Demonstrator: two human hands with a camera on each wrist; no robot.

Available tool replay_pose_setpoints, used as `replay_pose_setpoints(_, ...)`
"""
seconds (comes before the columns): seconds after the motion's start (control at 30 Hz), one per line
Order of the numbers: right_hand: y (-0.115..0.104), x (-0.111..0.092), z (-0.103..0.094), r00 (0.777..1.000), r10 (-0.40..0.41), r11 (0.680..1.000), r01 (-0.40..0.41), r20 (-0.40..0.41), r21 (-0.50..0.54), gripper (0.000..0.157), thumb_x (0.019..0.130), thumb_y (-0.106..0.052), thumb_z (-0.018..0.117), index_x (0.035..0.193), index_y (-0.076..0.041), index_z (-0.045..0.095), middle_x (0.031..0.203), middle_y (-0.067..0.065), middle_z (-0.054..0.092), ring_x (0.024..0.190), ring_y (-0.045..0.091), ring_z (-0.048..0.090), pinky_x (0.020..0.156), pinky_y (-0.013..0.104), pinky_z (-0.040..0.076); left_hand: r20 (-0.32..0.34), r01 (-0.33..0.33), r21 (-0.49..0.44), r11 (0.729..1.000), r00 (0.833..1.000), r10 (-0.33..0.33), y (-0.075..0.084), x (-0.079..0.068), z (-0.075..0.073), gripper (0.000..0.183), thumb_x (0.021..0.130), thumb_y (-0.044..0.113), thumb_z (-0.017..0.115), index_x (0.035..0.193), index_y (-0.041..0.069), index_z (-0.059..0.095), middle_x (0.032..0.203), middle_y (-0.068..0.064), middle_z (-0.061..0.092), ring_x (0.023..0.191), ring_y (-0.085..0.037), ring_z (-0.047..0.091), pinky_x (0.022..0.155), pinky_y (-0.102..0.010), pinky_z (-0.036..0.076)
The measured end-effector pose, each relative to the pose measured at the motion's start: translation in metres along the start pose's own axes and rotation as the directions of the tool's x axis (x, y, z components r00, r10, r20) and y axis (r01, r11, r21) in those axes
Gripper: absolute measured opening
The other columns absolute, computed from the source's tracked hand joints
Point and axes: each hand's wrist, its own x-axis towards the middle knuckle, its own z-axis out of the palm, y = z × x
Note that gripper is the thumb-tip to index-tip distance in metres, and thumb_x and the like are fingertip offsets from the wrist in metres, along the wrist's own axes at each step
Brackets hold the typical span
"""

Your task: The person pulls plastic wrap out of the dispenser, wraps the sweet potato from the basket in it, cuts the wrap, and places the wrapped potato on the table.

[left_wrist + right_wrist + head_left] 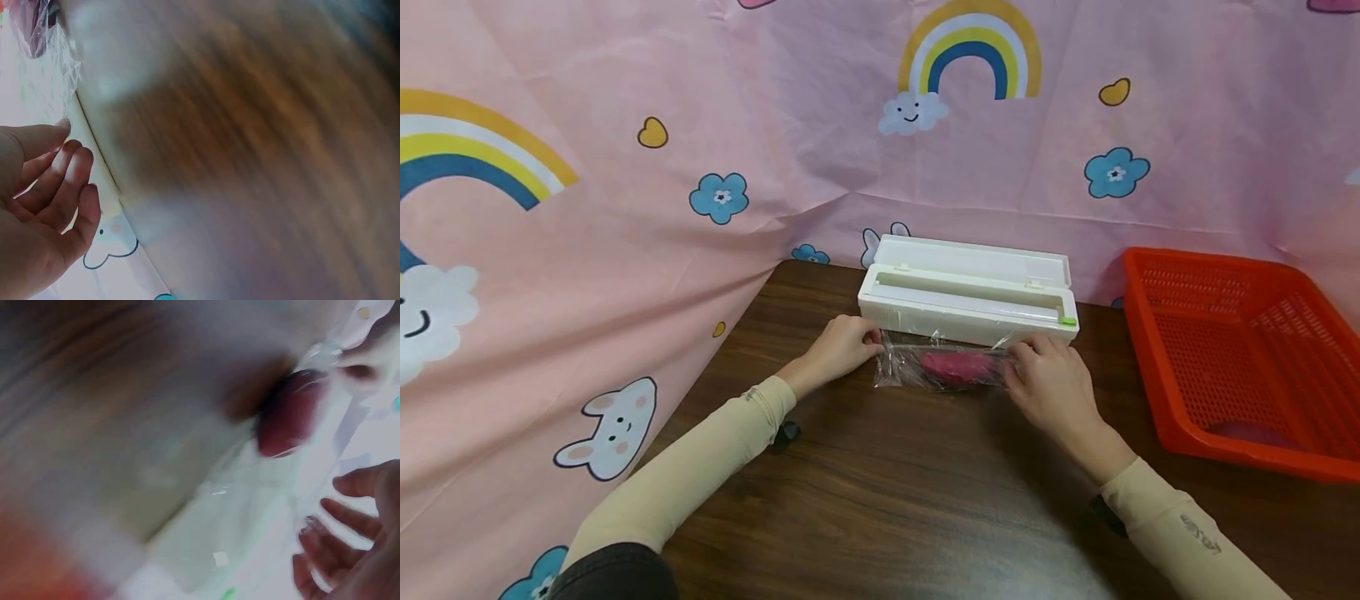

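Note:
A dark pink, oblong thing lies wrapped in clear cling film in front of the white box. At the film's left end, my left hand pinches its edge between thumb and finger; the left wrist view shows the film drawn up to the thumb tip. My right hand is at the other end of the film. In the right wrist view its fingers are loosely bent, thumb apart from them, with a bit of film at one fingertip. The wrapped thing looks dark red and rounded there.
Just behind the film stands a white cling film box, its lid raised, with a roll inside and a green piece at its right end. An orange basket at the right holds a purplish thing. A patterned pink cloth hangs behind the table.

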Motion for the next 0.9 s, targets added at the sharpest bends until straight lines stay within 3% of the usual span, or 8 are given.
replay_pose_setpoints(0.13,-0.026,0.003,-0.004,0.983,-0.166,0.986,0.167,-0.074,0.014,0.018,0.080,-0.010,0.078,0.096,-0.003,0.073,0.102,0.018,0.066,0.093,0.037,0.062,0.074,0.050,0.054,0.001,0.000,-0.005,1.000,1.000,0.000,0.000,0.000,0.000,0.009,0.091,0.019,0.078,0.086,0.012,0.076,0.076,0.000,0.070,0.066,-0.011,0.057,0.065,-0.030,0.049)
replay_pose_setpoints(0.27,-0.042,0.006,0.002,0.969,-0.245,0.969,0.243,0.032,0.054,0.029,0.079,-0.010,0.079,0.107,-0.002,0.073,0.111,0.015,0.068,0.101,0.034,0.065,0.081,0.049,0.054,-0.005,-0.001,-0.005,1.000,1.000,0.001,0.001,0.001,-0.001,0.009,0.090,0.019,0.078,0.084,0.012,0.076,0.076,0.001,0.070,0.066,-0.011,0.058,0.066,-0.031,0.049)
replay_pose_setpoints(0.4,-0.043,0.007,0.013,0.951,-0.237,0.972,0.230,0.198,0.057,0.044,0.082,-0.016,0.082,0.122,-0.002,0.069,0.123,0.015,0.068,0.115,0.033,0.064,0.090,0.050,0.055,-0.011,-0.005,-0.004,1.000,1.000,0.005,0.001,0.001,0.001,0.010,0.090,0.019,0.078,0.084,0.012,0.075,0.075,0.001,0.069,0.066,-0.011,0.058,0.065,-0.030,0.049)
replay_pose_setpoints(0.5,-0.038,0.006,0.021,0.944,-0.204,0.979,0.201,0.261,0.037,0.052,0.081,-0.020,0.084,0.127,-0.003,0.067,0.128,0.016,0.066,0.120,0.035,0.062,0.093,0.053,0.054,-0.013,-0.016,-0.005,1.000,1.000,0.016,0.001,0.000,0.002,0.010,0.090,0.020,0.078,0.085,0.011,0.075,0.075,0.001,0.069,0.066,-0.011,0.057,0.065,-0.030,0.049)
replay_pose_setpoints(0.77,-0.031,0.006,0.033,0.948,-0.200,0.980,0.194,0.248,0.050,0.056,0.078,-0.012,0.085,0.129,-0.002,0.063,0.132,0.019,0.064,0.123,0.037,0.060,0.086,0.055,0.057,-0.047,0.016,-0.033,0.999,0.999,-0.018,0.000,-0.010,-0.011,0.016,0.087,0.027,0.082,0.090,0.012,0.075,0.074,0.003,0.069,0.067,-0.009,0.059,0.064,-0.028,0.046)
replay_pose_setpoints(0.9,-0.029,0.009,0.037,0.951,-0.189,0.982,0.179,0.244,0.060,0.056,0.077,-0.009,0.086,0.127,-0.003,0.062,0.124,0.017,0.065,0.118,0.037,0.060,0.088,0.055,0.056,-0.112,-0.026,-0.012,1.000,0.993,0.025,0.006,-0.019,-0.021,0.018,0.085,0.025,0.082,0.094,0.011,0.074,0.073,0.003,0.065,0.066,-0.010,0.057,0.062,-0.029,0.045)
